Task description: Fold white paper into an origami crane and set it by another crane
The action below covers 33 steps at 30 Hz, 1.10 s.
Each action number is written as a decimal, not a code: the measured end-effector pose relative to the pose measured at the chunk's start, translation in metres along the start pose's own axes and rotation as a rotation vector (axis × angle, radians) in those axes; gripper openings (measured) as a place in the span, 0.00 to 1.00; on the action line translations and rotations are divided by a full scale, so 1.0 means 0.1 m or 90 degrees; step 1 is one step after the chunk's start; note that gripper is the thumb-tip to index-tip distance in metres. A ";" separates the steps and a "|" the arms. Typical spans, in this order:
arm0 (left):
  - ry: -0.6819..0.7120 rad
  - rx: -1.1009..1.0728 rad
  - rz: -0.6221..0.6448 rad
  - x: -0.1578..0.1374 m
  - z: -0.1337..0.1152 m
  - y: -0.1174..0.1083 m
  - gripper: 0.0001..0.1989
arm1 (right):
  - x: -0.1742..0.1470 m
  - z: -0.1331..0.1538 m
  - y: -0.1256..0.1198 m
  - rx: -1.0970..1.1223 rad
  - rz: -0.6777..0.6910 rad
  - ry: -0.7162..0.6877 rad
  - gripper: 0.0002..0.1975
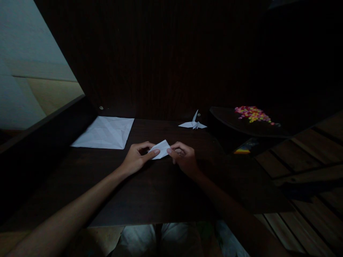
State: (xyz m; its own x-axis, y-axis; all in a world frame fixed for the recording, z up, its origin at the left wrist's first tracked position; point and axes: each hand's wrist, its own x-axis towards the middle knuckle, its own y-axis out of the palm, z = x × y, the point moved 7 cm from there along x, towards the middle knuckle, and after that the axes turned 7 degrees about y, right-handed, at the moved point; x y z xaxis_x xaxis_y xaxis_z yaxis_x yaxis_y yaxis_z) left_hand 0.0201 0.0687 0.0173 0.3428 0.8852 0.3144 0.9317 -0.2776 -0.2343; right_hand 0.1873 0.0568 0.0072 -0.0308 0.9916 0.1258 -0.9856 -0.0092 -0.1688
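A small piece of folded white paper [162,147] is held just above the dark table, between my two hands. My left hand [138,156] pinches its left side, thumb on top and fingers behind. At the right edge, my right hand [184,157] closes thumb and fingers on the paper's corner. Beyond my right hand a white origami crane [195,124] stands with its wings spread. To the left lies a larger creased sheet of white paper [107,132], flat on the table.
The dark wooden table [150,200] has a tall back panel [160,64] and a low side board [48,128] at left. On the right, a rounded shelf [222,116] bears a heap of small colourful pieces [253,114]. Slatted wood [308,150] lies farther right.
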 end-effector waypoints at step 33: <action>-0.159 -0.195 -0.131 0.02 0.23 -0.05 0.28 | 0.09 -0.14 0.03 0.086 0.027 0.120 0.11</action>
State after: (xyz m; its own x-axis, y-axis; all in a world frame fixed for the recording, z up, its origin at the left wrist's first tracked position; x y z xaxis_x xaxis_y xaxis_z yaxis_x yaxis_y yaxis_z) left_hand 0.0132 0.0800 -0.0019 0.1420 0.9861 0.0858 0.9829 -0.1507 0.1056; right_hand 0.1865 0.0680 -0.0059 -0.0532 0.9965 -0.0649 -0.9978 -0.0556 -0.0365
